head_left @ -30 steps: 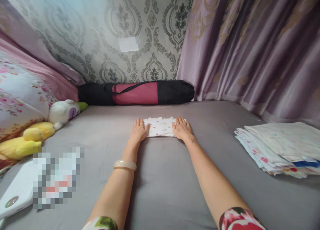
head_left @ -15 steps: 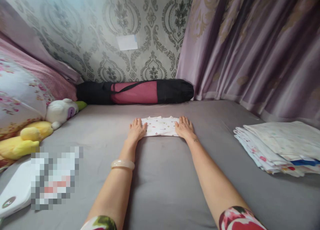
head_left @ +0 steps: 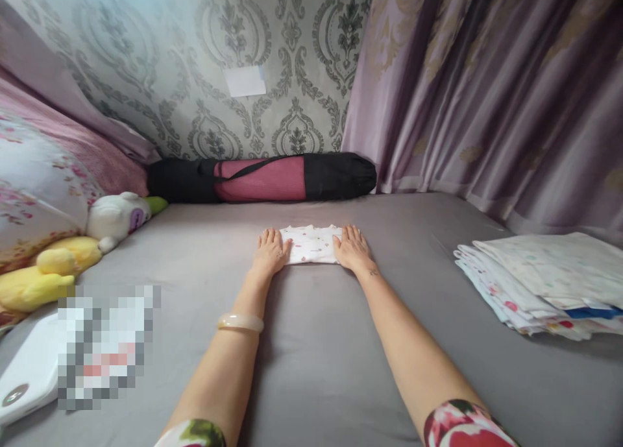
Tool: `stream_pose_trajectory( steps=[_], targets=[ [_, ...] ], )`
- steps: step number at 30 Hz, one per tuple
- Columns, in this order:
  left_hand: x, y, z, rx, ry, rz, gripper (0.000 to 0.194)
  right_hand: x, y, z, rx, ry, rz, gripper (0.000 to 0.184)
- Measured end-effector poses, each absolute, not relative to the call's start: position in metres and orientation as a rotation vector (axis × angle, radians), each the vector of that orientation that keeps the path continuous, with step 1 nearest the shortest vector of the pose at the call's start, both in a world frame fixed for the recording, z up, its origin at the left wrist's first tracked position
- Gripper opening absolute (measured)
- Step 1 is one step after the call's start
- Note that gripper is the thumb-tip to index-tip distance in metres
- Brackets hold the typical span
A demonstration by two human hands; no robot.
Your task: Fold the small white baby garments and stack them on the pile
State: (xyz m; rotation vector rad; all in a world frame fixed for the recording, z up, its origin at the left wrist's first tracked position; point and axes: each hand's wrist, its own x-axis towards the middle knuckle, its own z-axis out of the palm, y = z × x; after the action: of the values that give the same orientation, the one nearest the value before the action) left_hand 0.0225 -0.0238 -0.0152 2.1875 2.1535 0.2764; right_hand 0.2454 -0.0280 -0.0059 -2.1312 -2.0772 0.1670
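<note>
A small folded white cloth (head_left: 311, 244) with a tiny coloured print lies flat on the grey bed sheet (head_left: 316, 356), far out in front of me. My left hand (head_left: 269, 253) rests palm down on its left end, fingers stretched out flat. My right hand (head_left: 352, 248) lies the same way on its right end. Both arms are reached out straight. A pale bangle (head_left: 240, 322) sits on my left wrist.
A stack of folded printed cloths (head_left: 540, 281) lies at the right. A black and pink rolled mat bag (head_left: 263, 178) lies along the patterned wall. Soft toys (head_left: 73, 246) and floral pillows are at the left, a white device (head_left: 24, 382) at the near left. Purple curtains hang at the right.
Both hands slid a little outward along the cloth half a second ago, then came back inward; the cloth looks slightly narrower between them now.
</note>
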Motion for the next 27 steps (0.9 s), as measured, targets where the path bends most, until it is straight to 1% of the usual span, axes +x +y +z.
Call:
stream_pose_trajectory(
  steps=[11,17,23,27],
  targets=[
    [0.023,-0.024,-0.012,2.192,2.160,0.281,0.066,0.245,-0.029,0.000,-2.147,-2.077,0.172,0.062],
    [0.031,-0.026,0.001,2.324,2.199,0.396,0.061,0.234,-0.031,0.012,-2.033,-2.109,0.138,0.061],
    [0.035,-0.028,-0.009,2.342,2.077,0.262,0.059,0.227,-0.035,0.002,-2.031,-2.169,0.182,0.061],
    [0.033,-0.029,-0.011,2.305,2.056,0.239,0.058,0.227,-0.034,-0.005,-2.040,-2.168,0.182,0.061]
  ],
)
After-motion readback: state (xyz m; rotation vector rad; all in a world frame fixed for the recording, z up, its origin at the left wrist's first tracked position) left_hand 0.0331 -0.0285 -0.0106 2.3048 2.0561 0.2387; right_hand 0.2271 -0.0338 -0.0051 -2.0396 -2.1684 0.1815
